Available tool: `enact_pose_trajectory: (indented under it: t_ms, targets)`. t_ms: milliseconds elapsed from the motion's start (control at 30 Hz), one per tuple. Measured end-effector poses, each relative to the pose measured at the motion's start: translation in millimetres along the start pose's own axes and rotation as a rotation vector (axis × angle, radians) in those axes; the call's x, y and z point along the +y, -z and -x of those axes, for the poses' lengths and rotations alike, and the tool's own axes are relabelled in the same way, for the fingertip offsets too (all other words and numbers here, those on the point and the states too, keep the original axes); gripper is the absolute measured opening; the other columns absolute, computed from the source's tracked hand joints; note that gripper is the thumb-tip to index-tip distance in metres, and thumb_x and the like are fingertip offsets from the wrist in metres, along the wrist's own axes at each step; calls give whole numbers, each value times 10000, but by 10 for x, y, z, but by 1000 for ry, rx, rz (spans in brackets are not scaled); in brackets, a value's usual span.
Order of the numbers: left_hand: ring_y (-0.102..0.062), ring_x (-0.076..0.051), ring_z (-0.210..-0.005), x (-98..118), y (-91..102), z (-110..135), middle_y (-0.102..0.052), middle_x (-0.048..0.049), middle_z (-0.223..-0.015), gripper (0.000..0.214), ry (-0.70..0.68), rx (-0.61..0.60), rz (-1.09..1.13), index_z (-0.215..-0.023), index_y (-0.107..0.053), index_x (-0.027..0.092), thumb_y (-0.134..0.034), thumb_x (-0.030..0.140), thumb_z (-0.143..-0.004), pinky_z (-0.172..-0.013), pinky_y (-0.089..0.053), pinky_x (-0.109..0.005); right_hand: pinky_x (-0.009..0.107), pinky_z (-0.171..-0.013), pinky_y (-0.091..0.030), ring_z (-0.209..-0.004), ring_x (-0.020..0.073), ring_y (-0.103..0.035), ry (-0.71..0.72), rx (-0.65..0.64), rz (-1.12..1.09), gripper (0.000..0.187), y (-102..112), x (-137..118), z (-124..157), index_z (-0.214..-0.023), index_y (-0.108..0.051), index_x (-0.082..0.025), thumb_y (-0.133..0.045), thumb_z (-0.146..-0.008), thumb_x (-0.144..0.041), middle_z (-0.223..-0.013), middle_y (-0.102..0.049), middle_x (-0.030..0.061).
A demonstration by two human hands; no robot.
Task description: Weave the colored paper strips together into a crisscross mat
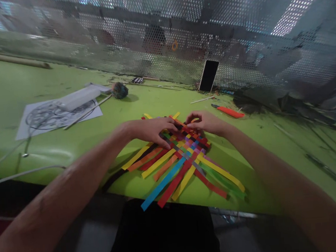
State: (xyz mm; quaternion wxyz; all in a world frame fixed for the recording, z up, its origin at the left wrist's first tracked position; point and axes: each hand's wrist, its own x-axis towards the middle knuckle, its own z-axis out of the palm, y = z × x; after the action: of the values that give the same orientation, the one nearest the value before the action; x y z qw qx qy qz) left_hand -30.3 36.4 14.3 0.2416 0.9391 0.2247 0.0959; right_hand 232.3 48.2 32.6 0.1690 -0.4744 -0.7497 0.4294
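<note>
A mat woven from flat coloured strips [188, 143] lies on the green table, its loose ends fanning out towards the front edge. The strips are red, yellow, orange, blue, green, purple and black. Across the upper left part of the weave rests my left hand [156, 130], thumb and fingers apart and pressing down on it. At the upper right edge my right hand [204, 122] has its fingers bent together, with an orange strip [196, 120] between them. The fingertips of this hand are partly hidden.
A phone [209, 75] leans against the perforated metal screen at the back. To the right lies a cutter with an orange handle [231, 111]. Printed paper [51, 117], a ball of yarn [120, 90] and thin sticks are at the left. A white cable [23, 174] crosses the left edge.
</note>
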Motion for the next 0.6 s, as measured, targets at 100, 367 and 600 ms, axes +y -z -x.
enact_pose_trajectory:
  t_ms: [100,367,600]
  targets:
    - [-475,-298,-1380,-12,-5,1,-529,-121,-1472,601,-8,4,7,-1355,-630,240,-710,580,-865,-1190,-347,-419,207,-494,-453,-568,96,-560,1,-20,-53,187,5,26,-5,-931,-648,-167,-739,-789,-248,-769,-688,20]
    - [-487,-326,-1368,-33,-24,-13,-540,-147,-1464,632,16,24,19,-1297,-660,208,-733,620,-823,-1167,-374,-440,203,-447,-422,-517,83,-518,-50,54,-39,126,-63,21,-21,-873,-668,-173,-694,-751,-160,-735,-658,1]
    - [-511,-315,-1332,-53,-27,-18,-580,-131,-1410,629,27,19,-13,-1276,-656,215,-725,641,-818,-1136,-395,-410,183,-418,-422,-483,83,-543,-95,93,-98,131,-76,39,-26,-813,-613,-180,-691,-725,-121,-658,-634,-9]
